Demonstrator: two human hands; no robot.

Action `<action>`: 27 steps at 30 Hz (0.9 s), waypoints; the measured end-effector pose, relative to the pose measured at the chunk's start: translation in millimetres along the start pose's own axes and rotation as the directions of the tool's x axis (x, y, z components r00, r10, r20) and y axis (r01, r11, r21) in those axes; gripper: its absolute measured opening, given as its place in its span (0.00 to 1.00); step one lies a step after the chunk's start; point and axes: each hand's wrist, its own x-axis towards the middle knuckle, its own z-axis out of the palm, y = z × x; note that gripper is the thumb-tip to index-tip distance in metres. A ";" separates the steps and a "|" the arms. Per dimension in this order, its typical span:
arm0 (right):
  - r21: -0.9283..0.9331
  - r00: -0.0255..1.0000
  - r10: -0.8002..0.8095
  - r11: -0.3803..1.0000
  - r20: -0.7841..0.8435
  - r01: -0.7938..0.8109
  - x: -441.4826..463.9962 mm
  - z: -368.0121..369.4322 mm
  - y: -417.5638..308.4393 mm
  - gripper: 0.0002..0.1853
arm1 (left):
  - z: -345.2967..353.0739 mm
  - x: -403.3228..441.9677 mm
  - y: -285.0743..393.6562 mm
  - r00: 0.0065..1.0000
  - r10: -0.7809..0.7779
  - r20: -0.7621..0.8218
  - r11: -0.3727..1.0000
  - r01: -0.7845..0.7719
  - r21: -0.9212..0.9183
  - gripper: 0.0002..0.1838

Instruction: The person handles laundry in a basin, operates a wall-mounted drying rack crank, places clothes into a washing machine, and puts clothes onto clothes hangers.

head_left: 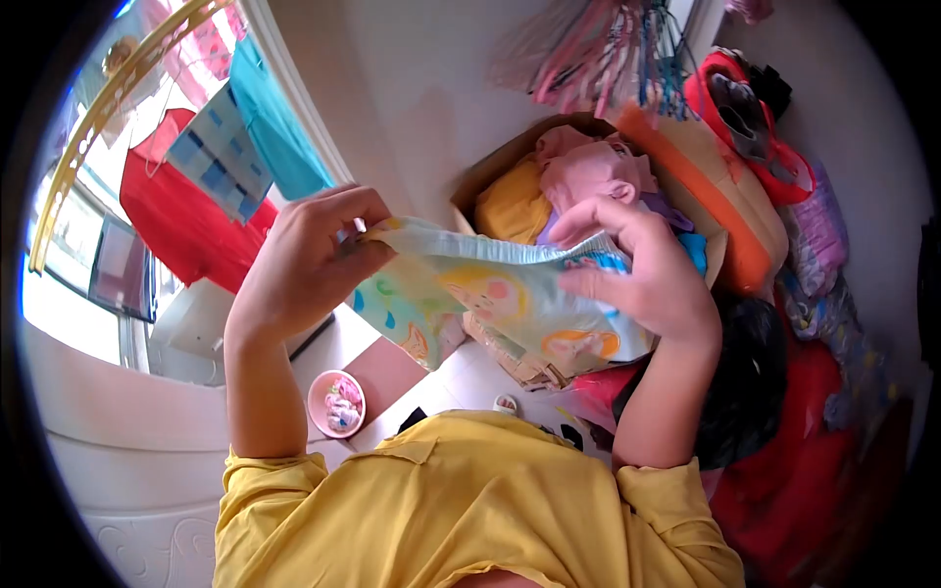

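In front of my chest, a pair of pale blue shorts (490,294) with a gathered elastic waistband and a cartoon print is stretched between my hands. My left hand (319,250) pinches one end of the waistband between thumb and fingers. At the other end, my right hand (647,269) has its thumb on the front of the cloth and its fingers bent over the waistband. The legs of the shorts hang down loosely. Part of the cloth at the right is covered by my right hand.
A cardboard box (720,250) of folded clothes (588,167) stands ahead. Hangers (627,59) hang above it. A red-trimmed bag (750,127) and a black plastic bag (750,382) lie at right. Laundry (191,216) hangs at left, above a small basin (316,407) on the floor.
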 end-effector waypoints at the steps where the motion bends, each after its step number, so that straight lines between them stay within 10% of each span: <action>1: 0.156 0.998 0.018 0.987 0.064 -0.028 1.2 11.3 -14.6 0.13 | -3.2 -16.7 -12.3 0.990 -0.136 0.028 0.990 0.137 -0.043 0.10; 3: 0.231 0.999 -0.020 0.973 0.027 0.013 12.4 40.5 -29.8 0.09 | -23.3 -45.8 -18.7 0.889 -0.389 0.241 0.920 0.387 0.060 0.12; 6: 0.062 0.982 0.068 0.996 -0.177 -0.058 49.8 90.8 -20.9 0.05 | -38.1 -102.4 -58.4 0.855 -0.353 0.380 0.909 0.409 -0.077 0.14; 10: 0.106 0.987 0.141 0.985 -0.074 -0.133 100.4 201.6 -36.3 0.03 | -61.7 -173.6 -111.0 0.760 -0.568 0.317 0.660 0.650 -0.376 0.16; 14: 0.227 0.997 0.075 0.971 0.028 -0.080 130.7 322.2 -46.6 0.09 | -42.6 -243.9 -155.4 0.692 -0.721 -0.032 0.251 0.218 -0.943 0.20; 16: 0.295 0.936 0.017 0.947 0.353 -0.129 135.7 379.5 -68.3 0.13 | -46.2 -266.6 -165.8 0.680 -0.731 -0.055 -0.010 -0.091 -0.996 0.20; 19: 0.390 0.781 -0.246 0.921 0.573 0.004 146.9 448.9 -70.5 0.17 | -55.8 -302.9 -199.5 0.483 -0.806 -0.342 0.300 -0.165 -0.940 0.21; 22: 0.617 0.755 -0.157 0.691 0.637 -0.377 182.8 488.9 -67.1 0.19 | -94.7 -327.1 -229.6 0.380 -0.820 -0.427 0.477 0.044 -0.878 0.15; 27: 0.520 0.868 -0.239 0.854 0.435 -0.026 257.3 552.0 -36.3 0.41 | -135.6 -339.9 -296.6 0.528 -0.747 -0.404 0.572 0.202 -0.795 0.18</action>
